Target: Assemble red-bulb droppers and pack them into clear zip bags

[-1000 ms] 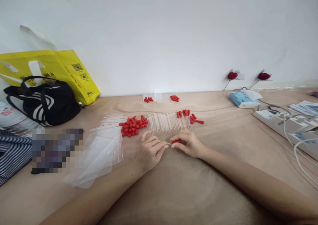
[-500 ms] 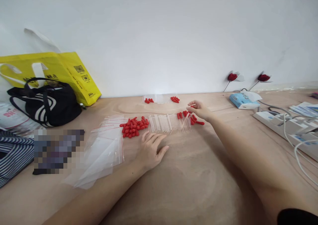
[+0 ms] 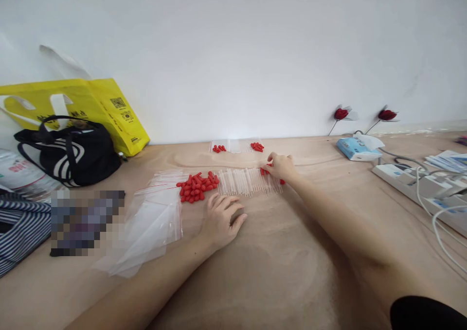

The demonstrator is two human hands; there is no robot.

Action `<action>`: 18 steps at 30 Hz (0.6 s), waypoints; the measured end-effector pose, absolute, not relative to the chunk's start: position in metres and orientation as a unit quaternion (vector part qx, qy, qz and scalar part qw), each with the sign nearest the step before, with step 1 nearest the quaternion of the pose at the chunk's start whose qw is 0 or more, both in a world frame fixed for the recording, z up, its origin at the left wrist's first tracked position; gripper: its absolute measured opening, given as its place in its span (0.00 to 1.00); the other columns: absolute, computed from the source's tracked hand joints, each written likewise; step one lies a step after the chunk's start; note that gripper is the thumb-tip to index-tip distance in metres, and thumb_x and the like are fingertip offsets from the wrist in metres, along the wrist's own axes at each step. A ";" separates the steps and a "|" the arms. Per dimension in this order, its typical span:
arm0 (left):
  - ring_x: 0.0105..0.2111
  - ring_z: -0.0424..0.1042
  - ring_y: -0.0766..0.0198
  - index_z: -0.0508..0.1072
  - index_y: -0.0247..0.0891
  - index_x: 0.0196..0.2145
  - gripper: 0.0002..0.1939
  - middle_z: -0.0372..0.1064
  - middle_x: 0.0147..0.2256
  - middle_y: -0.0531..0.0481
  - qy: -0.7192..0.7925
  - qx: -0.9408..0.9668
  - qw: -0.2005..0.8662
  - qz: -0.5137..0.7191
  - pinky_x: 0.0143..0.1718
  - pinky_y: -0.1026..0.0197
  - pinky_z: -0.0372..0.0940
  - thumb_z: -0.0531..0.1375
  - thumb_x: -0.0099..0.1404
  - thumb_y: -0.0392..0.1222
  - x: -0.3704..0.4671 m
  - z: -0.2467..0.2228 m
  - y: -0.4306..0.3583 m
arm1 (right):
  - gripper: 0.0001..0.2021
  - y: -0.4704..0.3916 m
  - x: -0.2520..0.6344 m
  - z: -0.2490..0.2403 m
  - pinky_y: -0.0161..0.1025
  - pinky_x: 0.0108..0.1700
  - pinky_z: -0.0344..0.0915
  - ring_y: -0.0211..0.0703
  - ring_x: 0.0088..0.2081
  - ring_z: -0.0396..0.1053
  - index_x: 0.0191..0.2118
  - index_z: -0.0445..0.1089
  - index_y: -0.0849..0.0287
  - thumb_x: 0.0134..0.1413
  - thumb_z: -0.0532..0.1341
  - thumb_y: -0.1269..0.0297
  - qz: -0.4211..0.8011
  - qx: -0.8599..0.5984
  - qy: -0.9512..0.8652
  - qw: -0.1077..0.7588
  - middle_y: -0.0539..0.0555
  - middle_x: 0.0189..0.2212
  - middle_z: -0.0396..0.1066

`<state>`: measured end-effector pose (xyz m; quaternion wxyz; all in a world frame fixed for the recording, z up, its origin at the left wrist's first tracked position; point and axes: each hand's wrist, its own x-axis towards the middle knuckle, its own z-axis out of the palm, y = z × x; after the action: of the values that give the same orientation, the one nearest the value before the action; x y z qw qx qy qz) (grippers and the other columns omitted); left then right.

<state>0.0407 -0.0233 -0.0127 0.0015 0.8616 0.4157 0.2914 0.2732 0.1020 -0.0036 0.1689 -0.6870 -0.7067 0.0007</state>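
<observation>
My left hand (image 3: 222, 221) rests on the table with its fingers apart and nothing in it. Just beyond its fingertips lie a pile of red rubber bulbs (image 3: 193, 186) and a row of thin clear tubes (image 3: 241, 180). My right hand (image 3: 281, 167) is at the right end of that row, its fingers bent and pinching down on a red rubber bulb (image 3: 268, 168). The hand covers most of the red bulbs around it. One more red bulb (image 3: 282, 181) peeks out below the wrist.
Flat clear zip bags (image 3: 153, 223) lie left of my left hand. A filled bag (image 3: 233, 146) with red bulbs at both ends lies by the wall. Further left are a black bag (image 3: 73, 152) and a yellow bag (image 3: 127, 126). Tissues (image 3: 357, 148) and a power strip (image 3: 412, 184) lie right.
My right hand has moved left and down to the red bulbs at the end of the tubes. My left hand has stayed in place.
</observation>
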 end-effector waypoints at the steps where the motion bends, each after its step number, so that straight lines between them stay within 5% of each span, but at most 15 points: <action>1: 0.40 0.65 0.58 0.71 0.41 0.33 0.06 0.69 0.38 0.49 0.422 0.857 -0.004 0.297 0.48 0.47 0.50 0.57 0.57 0.42 0.041 -0.013 -0.022 | 0.14 0.099 0.276 -0.004 0.47 0.43 0.51 0.48 0.36 0.67 0.37 0.63 0.59 0.49 0.54 0.54 -0.006 -0.691 -0.700 0.181 0.55 0.29 0.71; 11: 0.48 0.57 0.53 0.68 0.43 0.42 0.15 0.62 0.46 0.46 0.616 0.766 -0.021 0.185 0.49 0.49 0.48 0.52 0.59 0.50 0.078 0.005 0.053 | 0.14 0.066 0.332 -0.024 0.34 0.26 0.52 0.38 0.24 0.63 0.25 0.65 0.59 0.48 0.52 0.53 0.034 -0.712 -0.633 0.304 0.51 0.21 0.67; 18: 0.49 0.55 0.46 0.71 0.40 0.34 0.22 0.63 0.44 0.39 0.659 0.742 0.027 0.122 0.47 0.42 0.48 0.51 0.54 0.59 0.108 0.004 0.099 | 0.19 0.055 0.351 -0.031 0.33 0.24 0.55 0.36 0.23 0.61 0.26 0.64 0.59 0.38 0.58 0.45 0.180 -0.675 -0.653 0.295 0.50 0.21 0.66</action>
<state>0.1082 0.0989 0.0037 0.0274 0.7418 0.6589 0.1219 0.3510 0.0546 -0.0311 0.2948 -0.6745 -0.6526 0.1796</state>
